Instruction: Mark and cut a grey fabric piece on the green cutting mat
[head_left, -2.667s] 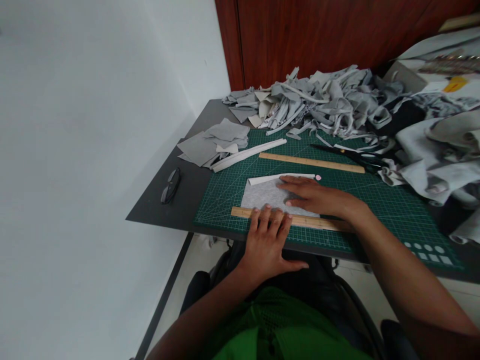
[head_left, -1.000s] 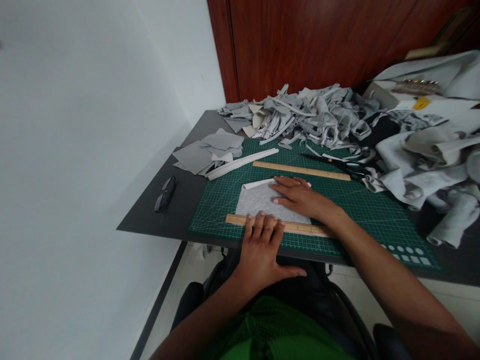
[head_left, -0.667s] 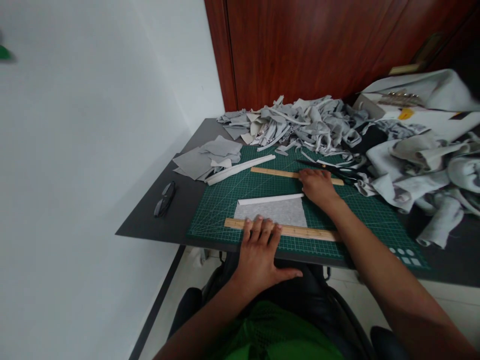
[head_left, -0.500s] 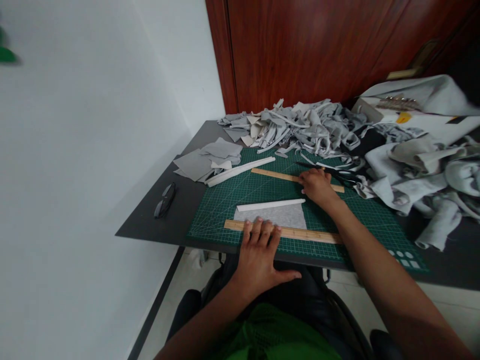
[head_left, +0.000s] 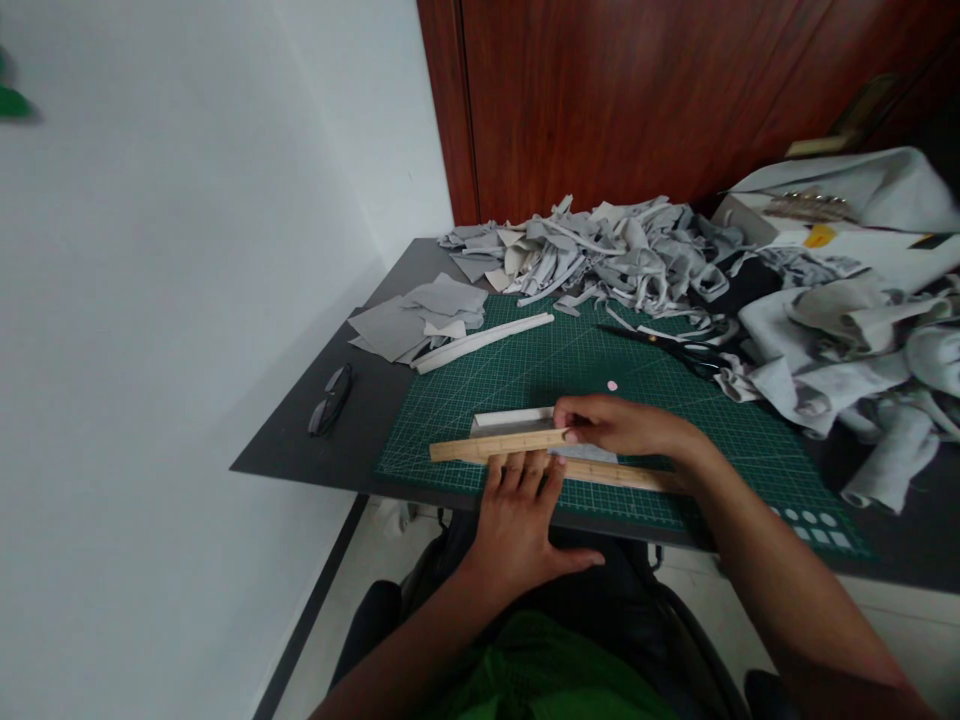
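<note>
My right hand (head_left: 626,425) pinches one end of a wooden ruler (head_left: 495,445) and holds it low across a grey fabric piece (head_left: 517,420) whose far edge is a folded white strip. My left hand (head_left: 517,510) lies flat with fingers spread, its fingertips on a second wooden ruler (head_left: 619,473) that lies along the near edge of the fabric. Both rulers and the fabric are on a green cutting mat (head_left: 675,420), near its front edge. Most of the fabric is hidden by the rulers and my hands.
Black scissors (head_left: 675,345) and a small pink dot (head_left: 612,385) lie on the mat beyond my hands. A heap of grey scraps (head_left: 600,250) fills the back; larger cloth (head_left: 847,330) piles at right. Grey cut squares (head_left: 420,310), a white strip (head_left: 484,340) and glasses (head_left: 330,398) sit left.
My right hand left the fabric, reached to the far ruler by the scissors, picked it up and brought it back over the fabric. My left hand stayed on the near ruler.
</note>
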